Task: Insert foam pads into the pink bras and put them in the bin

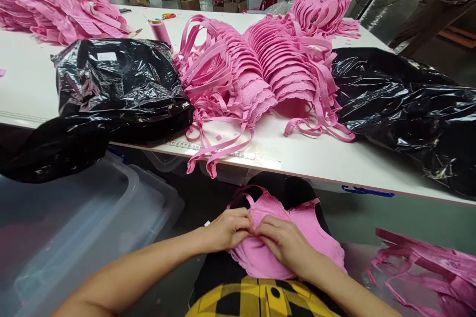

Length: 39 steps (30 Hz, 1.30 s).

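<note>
A pink bra (pixel 316 233) lies across my lap, its cups spread over my dark trousers and a strap looping up at the far left. My left hand (pixel 232 228) is closed, pinching the fabric of the left cup. Right beside it, my right hand (pixel 280 240) also pinches that cup, and the fingertips of both hands almost meet. Whatever small detail sits between the fingertips is hidden. Beyond my knees, nested pink bras (pixel 256 59) stand in a long stack on the white table (pixel 297 158), with straps hanging over its front edge.
Black plastic bags (pixel 122 79) flank the stack, another black bag (pixel 409 104) lying right. A pink pile (pixel 59 5) and a thread cone (pixel 160 33) are at the back left. Clear plastic bins (pixel 122 193) stand below left; more pink pieces (pixel 435 272) lie low right.
</note>
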Available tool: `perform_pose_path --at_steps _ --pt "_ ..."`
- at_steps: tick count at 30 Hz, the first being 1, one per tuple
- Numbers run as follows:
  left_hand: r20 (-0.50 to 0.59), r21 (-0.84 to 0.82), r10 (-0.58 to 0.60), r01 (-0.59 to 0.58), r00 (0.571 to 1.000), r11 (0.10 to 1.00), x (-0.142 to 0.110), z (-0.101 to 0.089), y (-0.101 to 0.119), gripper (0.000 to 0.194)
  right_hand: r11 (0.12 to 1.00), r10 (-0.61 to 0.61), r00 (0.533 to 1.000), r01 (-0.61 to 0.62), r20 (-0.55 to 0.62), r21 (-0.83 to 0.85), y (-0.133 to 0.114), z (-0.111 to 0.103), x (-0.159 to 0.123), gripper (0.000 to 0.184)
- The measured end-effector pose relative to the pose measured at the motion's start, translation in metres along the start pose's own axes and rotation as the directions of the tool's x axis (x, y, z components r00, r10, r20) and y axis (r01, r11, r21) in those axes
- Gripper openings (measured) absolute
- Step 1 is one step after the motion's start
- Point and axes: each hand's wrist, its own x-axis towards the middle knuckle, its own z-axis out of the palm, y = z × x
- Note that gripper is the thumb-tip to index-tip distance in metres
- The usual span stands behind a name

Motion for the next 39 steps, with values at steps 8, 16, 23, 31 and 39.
perform_pose_path --at_steps 8,16,23,31,39 --pt "0.224 0.019 0.075 -0.081 0.972 0.997 -0.007 -0.015 -0.009 0.018 0.878 -0.223 0.953 0.287 0.204 -0.383 0.0 0.001 0.016 0.021" --pt "-0.038 0.046 0.075 -0.073 0.996 0.996 -0.013 -0.001 -0.022 0.02 0.855 -0.266 0.926 0.354 0.266 -0.378 -0.001 -0.004 0.016 0.021" --pt "0.051 0.193 0.146 -0.153 0.988 0.969 -0.009 0.002 -0.029 0.026 0.819 -0.269 0.891 0.411 0.366 -0.4 0.004 -0.011 0.031 0.021" --pt "0.284 0.313 0.206 -0.294 0.937 0.903 -0.023 -0.016 -0.03 0.029 0.758 -0.295 0.856 0.48 0.424 -0.441 0.003 0.004 0.034 0.017" --pt "-0.058 0.113 0.181 -0.174 0.982 0.978 -0.002 -0.032 -0.004 0.024 0.775 -0.377 0.908 0.417 0.182 -0.475 0.003 -0.017 0.036 0.027"
